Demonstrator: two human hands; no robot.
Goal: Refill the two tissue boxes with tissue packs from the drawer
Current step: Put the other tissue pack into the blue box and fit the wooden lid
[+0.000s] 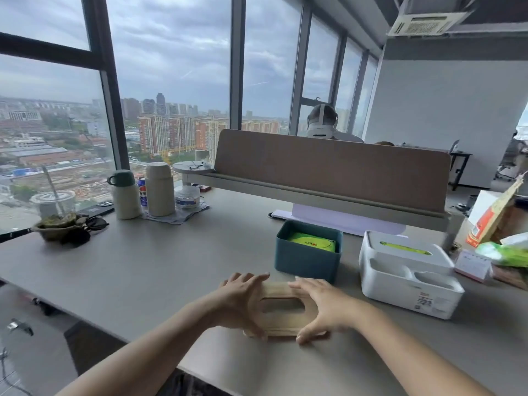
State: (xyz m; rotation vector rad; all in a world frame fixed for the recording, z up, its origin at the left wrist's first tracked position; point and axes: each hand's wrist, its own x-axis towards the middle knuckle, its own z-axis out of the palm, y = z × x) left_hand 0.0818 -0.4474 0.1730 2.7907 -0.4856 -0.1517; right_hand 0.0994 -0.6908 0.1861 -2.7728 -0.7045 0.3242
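Observation:
A wooden lid (281,307) with an oval slot lies flat near the desk's front edge. My left hand (238,302) grips its left end and my right hand (323,308) grips its right end. Just behind it stands a dark teal tissue box (307,260), open on top, with a yellow-green tissue pack (313,242) inside. To the right sits a white tissue box (408,284) with storage compartments in front; a green strip of a tissue pack (405,247) shows through its lid slot. The drawer is out of view.
A brown desk divider (328,170) runs across the back of the grey desk (143,270). Thermos bottles (160,190), a can and a plastic cup (54,202) stand at back left. Green packs (505,252) and boxes lie at far right. A person sits behind the divider.

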